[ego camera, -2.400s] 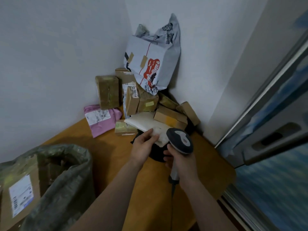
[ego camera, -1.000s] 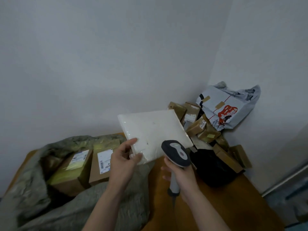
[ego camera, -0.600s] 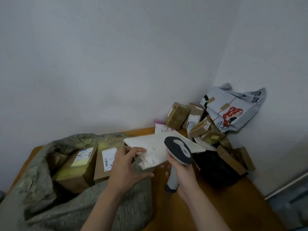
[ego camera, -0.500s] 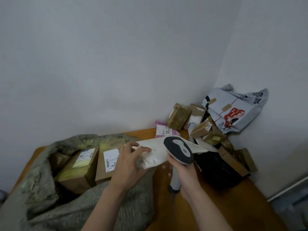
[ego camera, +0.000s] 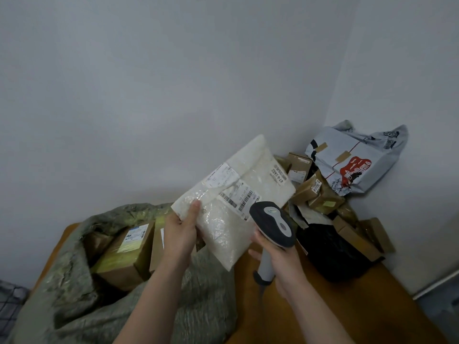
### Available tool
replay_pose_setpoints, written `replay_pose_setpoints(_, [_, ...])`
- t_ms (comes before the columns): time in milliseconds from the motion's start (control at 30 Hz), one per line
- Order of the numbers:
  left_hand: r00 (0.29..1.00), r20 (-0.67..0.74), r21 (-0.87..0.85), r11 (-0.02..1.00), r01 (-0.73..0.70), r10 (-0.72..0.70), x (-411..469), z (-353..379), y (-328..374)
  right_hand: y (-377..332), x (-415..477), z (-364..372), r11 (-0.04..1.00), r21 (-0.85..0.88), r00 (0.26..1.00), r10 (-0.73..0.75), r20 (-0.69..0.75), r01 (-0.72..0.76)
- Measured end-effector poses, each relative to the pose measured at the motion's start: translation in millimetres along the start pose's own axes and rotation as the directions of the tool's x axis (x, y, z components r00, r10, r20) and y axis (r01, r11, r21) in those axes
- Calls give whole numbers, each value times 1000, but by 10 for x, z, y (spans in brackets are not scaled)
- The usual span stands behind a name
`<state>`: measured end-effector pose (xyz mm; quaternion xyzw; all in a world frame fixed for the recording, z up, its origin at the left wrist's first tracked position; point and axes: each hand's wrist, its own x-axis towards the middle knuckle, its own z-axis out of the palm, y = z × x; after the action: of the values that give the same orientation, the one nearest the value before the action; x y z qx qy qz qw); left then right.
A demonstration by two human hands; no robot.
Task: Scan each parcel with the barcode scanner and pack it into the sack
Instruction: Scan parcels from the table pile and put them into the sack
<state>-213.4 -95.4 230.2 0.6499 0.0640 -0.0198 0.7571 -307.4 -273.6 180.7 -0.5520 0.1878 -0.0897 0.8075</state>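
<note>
White parcel (ego camera: 231, 219) held by left edge, scanner (ego camera: 273, 223) beside right edge.

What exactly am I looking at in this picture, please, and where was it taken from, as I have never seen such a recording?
There is no machine here. These are a person's two bare hands, filmed by a wide-angle camera worn on the head, looking forward and down.

The left hand holds up a white padded parcel by its left edge, label side towards the camera. The right hand grips a barcode scanner by its handle, with the scanner's head close to the parcel's barcode label.

On the wooden table, at the left, lies an open sack with cardboard boxes inside. In the far right corner sits a pile of parcels, including a grey printed mailer bag and a black bag.
</note>
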Motion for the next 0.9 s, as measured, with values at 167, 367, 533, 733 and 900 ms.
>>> replay_pose_setpoints(167, [996, -46, -125, 990, 66, -72, -26, -8, 22, 5, 29, 21, 998, 66, 1000, 15, -3, -15])
replay_pose_setpoints(367, [999, 24, -96, 994, 44, -42, -6, -68, -41, 34, 15, -10, 988, 153, 1000, 16, -20, -12])
replay_pose_setpoints(533, [999, 41, 84, 996, -3, -1, 107, -291, -129, -41, 13, -57, 992, 113, 996, -52, -69, 59])
replay_pose_setpoints(733, [942, 303, 452, 892, -9, -144, 238, -370, -34, -63, 43, -132, 993, -40, 992, -113, -58, 111])
replay_pose_setpoints(900, [924, 329, 468, 883, 20, -195, 182, -266, -7, -21, 82, -75, 978, -169, 989, -132, -73, 118])
